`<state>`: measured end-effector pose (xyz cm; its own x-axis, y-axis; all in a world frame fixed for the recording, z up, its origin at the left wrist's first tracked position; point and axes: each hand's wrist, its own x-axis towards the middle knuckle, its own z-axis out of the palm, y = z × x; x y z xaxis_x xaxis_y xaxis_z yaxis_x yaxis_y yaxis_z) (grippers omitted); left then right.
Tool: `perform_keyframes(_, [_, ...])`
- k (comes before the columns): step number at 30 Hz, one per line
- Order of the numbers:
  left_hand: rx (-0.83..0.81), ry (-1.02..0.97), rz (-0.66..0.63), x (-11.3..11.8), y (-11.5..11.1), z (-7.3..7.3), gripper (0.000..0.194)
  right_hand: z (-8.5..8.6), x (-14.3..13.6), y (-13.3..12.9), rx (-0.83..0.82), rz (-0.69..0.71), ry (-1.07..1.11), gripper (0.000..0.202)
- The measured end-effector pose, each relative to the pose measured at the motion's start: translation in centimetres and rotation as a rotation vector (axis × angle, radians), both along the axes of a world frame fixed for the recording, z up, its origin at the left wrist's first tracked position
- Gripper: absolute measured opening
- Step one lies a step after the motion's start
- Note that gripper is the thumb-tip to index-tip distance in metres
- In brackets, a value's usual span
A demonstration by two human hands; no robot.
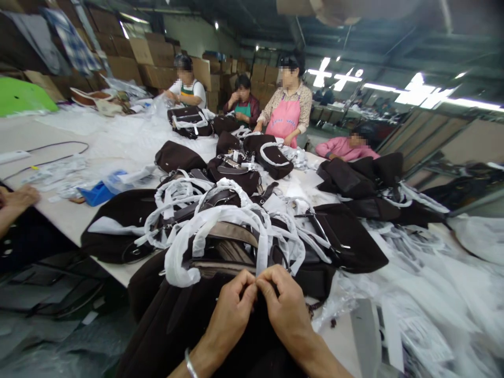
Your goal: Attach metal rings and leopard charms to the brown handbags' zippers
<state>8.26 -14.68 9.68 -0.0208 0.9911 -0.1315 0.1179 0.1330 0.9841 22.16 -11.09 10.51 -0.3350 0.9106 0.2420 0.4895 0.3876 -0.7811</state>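
Observation:
A dark brown handbag [189,320] stands right in front of me, its top open on a tan lining. Its handle [220,216] arches over the opening, covered in white wrapping. My left hand [233,302], with a silver bangle at the wrist, pinches at the handle's lower right end. My right hand [284,296] pinches the same spot, fingertips touching the left ones. The fingers hide the exact bit of wrapping between them. Just behind lie more dark handbags with white-wrapped handles, one lying flat at the right [350,239].
Clear plastic bags [429,294] heap up at the right. Further handbags [185,157] cover the middle of the white table [23,126]. A blue plastic piece [96,194] and a cable lie left. Several co-workers sit or stand around; one person's hand [19,198] rests at the left edge.

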Motion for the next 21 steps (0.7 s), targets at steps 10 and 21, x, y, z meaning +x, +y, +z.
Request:
perform_keyframes(10, [0.06,0.061,-0.055,-0.3,0.3,0.1,0.035,-0.5,1.2,0.5,0.181,0.118,0.058,0.02])
perform_keyframes(21, [0.138,0.307,-0.127,-0.7,0.2,-0.1,0.029,-0.1,2.4,0.5,0.18,0.145,-0.059,0.015])
